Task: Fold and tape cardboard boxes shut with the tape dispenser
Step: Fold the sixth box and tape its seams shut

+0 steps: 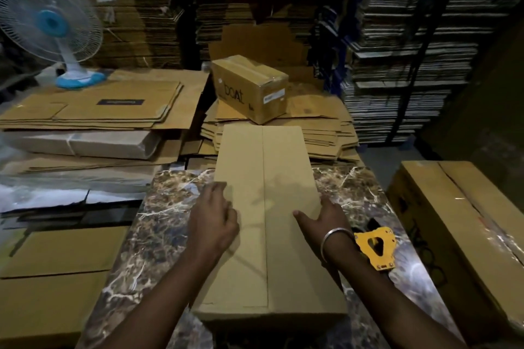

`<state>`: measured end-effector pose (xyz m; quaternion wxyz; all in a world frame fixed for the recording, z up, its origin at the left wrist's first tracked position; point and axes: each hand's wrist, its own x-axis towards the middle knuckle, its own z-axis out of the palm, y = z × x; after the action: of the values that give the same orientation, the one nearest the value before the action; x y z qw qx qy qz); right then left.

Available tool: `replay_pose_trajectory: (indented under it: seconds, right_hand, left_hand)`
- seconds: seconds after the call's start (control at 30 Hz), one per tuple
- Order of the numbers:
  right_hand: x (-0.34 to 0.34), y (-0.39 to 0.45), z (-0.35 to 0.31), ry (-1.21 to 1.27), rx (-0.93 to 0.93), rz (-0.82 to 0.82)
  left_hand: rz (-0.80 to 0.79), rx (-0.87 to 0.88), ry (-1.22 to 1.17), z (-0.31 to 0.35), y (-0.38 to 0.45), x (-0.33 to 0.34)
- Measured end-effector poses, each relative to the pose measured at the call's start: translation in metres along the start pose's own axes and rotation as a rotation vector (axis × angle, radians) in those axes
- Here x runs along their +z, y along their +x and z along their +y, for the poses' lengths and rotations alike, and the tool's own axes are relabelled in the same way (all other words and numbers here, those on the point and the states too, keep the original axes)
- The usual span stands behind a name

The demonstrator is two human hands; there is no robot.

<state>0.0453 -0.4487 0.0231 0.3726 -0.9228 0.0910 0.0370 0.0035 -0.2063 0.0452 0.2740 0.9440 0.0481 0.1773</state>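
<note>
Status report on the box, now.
Left hand flat on box; right hand at its edge. Flaps folded, seam untaped. Tape dispenser idle beside right wrist.

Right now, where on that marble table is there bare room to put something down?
Bare marble table shows left of the box, beside the left hand. Right of the box is crowded: the right hand and yellow tape dispenser.

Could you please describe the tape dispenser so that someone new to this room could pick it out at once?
Start at the brown marbled tabletop, where a long plain cardboard box lies under both hands. Just beyond the box's right side, beside the wrist wearing the silver bangle, lies the yellow metal tape dispenser. It is the only bright yellow thing there, with a cut-out hole in its flat side plate.
</note>
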Motion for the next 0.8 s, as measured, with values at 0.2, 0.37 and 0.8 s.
replay_pose_trajectory:
  seconds: [0.2, 0.37, 0.8]
  right_hand:
    - [-0.008, 0.005, 0.026, 0.219, 0.002, 0.148]
    - [-0.001, 0.015, 0.110, 0.036, 0.325, 0.296]
    - [0.022, 0.019, 0.209, -0.080, 0.775, 0.264]
  left_hand:
    - [-0.375, 0.201, 0.189, 0.032, 0.016, 0.034]
    - [-0.489, 0.199, 0.320, 0.028, 0.020, 0.046]
    - [-0.534, 0.223, 0.375, 0.025, 0.013, 0.049]
